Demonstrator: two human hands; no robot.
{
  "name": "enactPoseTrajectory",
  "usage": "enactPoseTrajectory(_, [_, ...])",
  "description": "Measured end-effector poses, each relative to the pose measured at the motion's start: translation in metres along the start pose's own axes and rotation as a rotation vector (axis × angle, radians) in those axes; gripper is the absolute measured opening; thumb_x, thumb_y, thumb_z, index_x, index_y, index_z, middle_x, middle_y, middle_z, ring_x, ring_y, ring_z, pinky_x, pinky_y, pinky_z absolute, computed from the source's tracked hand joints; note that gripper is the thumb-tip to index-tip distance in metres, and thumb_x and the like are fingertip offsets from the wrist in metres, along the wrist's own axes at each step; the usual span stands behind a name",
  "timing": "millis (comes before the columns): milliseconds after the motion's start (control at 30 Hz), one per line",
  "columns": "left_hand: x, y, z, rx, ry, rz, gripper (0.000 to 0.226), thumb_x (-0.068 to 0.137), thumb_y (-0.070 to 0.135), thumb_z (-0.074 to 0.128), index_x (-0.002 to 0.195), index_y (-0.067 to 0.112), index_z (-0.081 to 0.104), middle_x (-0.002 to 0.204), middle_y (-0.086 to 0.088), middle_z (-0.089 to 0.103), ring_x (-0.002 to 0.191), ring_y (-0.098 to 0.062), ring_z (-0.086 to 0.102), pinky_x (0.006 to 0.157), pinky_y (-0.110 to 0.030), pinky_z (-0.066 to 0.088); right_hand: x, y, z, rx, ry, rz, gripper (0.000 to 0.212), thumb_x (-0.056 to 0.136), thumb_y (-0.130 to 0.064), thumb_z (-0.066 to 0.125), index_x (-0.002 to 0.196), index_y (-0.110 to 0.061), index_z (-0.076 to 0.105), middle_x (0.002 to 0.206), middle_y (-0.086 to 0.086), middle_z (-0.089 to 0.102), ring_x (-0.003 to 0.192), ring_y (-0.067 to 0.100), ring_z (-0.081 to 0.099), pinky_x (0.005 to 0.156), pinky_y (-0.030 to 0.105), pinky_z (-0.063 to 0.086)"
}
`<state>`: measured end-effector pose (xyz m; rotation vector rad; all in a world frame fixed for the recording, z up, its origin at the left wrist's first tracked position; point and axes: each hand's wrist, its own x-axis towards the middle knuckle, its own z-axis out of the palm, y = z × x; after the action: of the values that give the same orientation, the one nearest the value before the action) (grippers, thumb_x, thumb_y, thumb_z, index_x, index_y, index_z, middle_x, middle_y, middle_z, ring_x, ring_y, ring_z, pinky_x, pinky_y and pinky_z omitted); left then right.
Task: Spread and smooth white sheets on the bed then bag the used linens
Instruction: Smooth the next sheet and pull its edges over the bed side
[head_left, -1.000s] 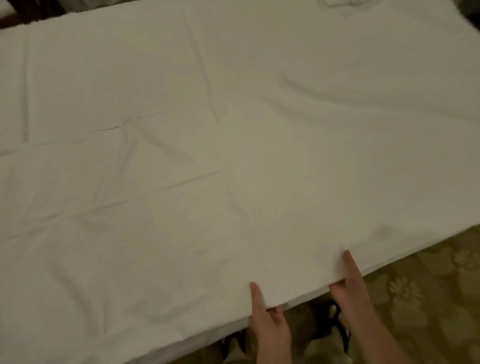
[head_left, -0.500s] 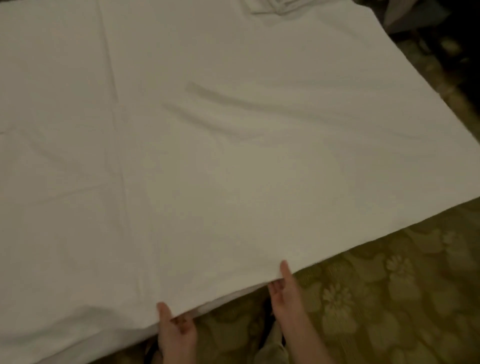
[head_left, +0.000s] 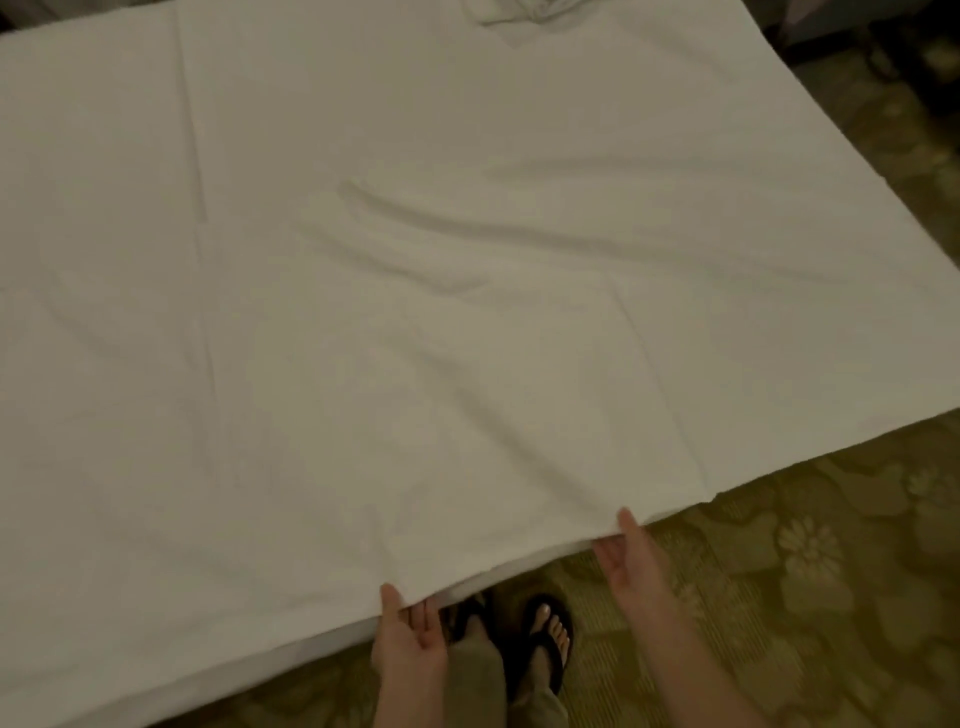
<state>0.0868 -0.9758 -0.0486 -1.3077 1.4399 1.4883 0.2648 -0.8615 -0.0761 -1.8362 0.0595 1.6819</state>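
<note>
Both hands gripped the sheet's near hem. My left hand, at 6 o'clock, pinched the hem with its thumb on top and fingers beneath; my right hand, toward 5 o'clock, did the same. I saw the sheet spread over the bed, filling most of the view, its near edge running from 7 o'clock up to 3 o'clock. Soft creases crossed its middle. I noted a rumpled bundle at 12 o'clock, sandals between my hands, and floral carpet at 4 o'clock.
</note>
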Motion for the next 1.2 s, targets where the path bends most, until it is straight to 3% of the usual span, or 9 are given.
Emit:
enactPoseTrajectory(133, [-0.043,-0.013,0.008,0.414,-0.314,-0.361,0.067,0.095,0.053,0.046,0.136,0.001,0.051,0.151,-0.025,0.032,0.137,-0.038,0.038,0.114,-0.036,0.029,-0.026,0.000,0.007,-0.282,-0.001,0.108,0.042,0.088,-0.039,0.065,0.087,0.003,0.065,0.091,0.022,0.070,0.084,0.031,0.067,0.078,0.036,0.054])
enactPoseTrajectory(167, [-0.050,-0.016,0.013,0.507,-0.371,-0.493,0.074,0.092,0.060,0.044,0.131,-0.002,0.055,0.147,-0.029,0.035,0.138,-0.039,0.037,0.113,-0.037,0.031,-0.034,-0.005,0.012,-0.413,-0.009,0.107,0.052,0.089,-0.044,0.062,0.080,0.007,0.066,0.080,0.023,0.071,0.078,0.032,0.068,0.073,0.035,0.055])
enactPoseTrajectory(233, [-0.059,-0.016,0.026,0.795,-0.514,-0.564,0.077,0.081,0.066,0.054,0.101,-0.006,0.072,0.116,-0.027,0.063,0.105,-0.036,0.062,0.084,-0.038,0.051,-0.040,-0.010,0.024,-0.734,-0.064,0.026,0.068,0.092,-0.051,0.054,0.065,0.009,0.069,0.065,0.020,0.070,0.066,0.029,0.069,0.068,0.035,0.056])
enactPoseTrajectory(333, [-0.054,-0.002,0.073,1.058,-0.611,-0.310,0.055,0.082,0.052,0.059,0.094,0.001,0.073,0.090,-0.013,0.073,0.072,-0.022,0.070,0.060,-0.027,0.049,-0.034,-0.029,0.049,-1.038,-0.120,-0.200,0.069,0.093,-0.053,0.050,0.052,-0.001,0.068,0.055,0.010,0.068,0.058,0.021,0.067,0.067,0.031,0.056])
enactPoseTrajectory(433, [-0.056,0.027,0.144,1.104,-0.619,0.123,0.025,0.095,0.026,0.055,0.097,0.004,0.067,0.077,-0.003,0.075,0.063,-0.011,0.070,0.054,-0.017,0.047,-0.017,-0.066,0.090,-0.885,-0.209,-0.319,0.054,0.100,-0.037,0.047,0.067,-0.001,0.071,0.064,0.009,0.071,0.053,0.019,0.067,0.052,0.023,0.050])
enactPoseTrajectory(700, [-0.056,0.070,0.323,1.223,-0.626,0.873,0.025,0.096,0.015,0.056,0.118,0.008,0.065,0.112,-0.008,0.070,0.083,-0.019,0.068,0.076,-0.031,0.053,0.064,-0.204,0.214,-0.886,-0.226,-0.656,0.012,0.097,-0.017,0.052,0.091,-0.015,0.062,0.088,0.002,0.065,0.050,0.009,0.064,0.050,0.025,0.048])
enactPoseTrajectory(833, [-0.048,0.056,0.413,1.375,-0.575,1.147,0.034,0.095,0.022,0.058,0.127,0.011,0.060,0.129,-0.009,0.061,0.109,-0.028,0.064,0.098,-0.045,0.048,0.115,-0.286,0.264,-0.996,-0.240,-0.830,0.009,0.097,-0.023,0.053,0.098,-0.018,0.060,0.101,0.006,0.065,0.066,0.020,0.067,0.071,0.043,0.054])
enactPoseTrajectory(1100, [-0.029,0.004,0.536,1.426,-0.491,1.131,0.050,0.095,0.033,0.058,0.139,0.013,0.047,0.140,-0.013,0.045,0.110,-0.038,0.062,0.096,-0.051,0.049,0.207,-0.418,0.301,-1.259,-0.231,-0.990,0.029,0.094,-0.025,0.055,0.119,-0.011,0.059,0.125,0.011,0.049,0.094,0.033,0.064,0.090,0.051,0.050])
enactPoseTrajectory(1200, [-0.024,-0.008,0.565,1.377,-0.437,1.132,0.045,0.091,0.036,0.062,0.130,0.013,0.056,0.131,-0.015,0.052,0.086,-0.031,0.070,0.087,-0.046,0.055,0.224,-0.459,0.310,-1.374,-0.226,-1.078,0.034,0.095,-0.024,0.056,0.127,-0.012,0.053,0.135,0.009,0.040,0.106,0.029,0.059,0.098,0.040,0.045])
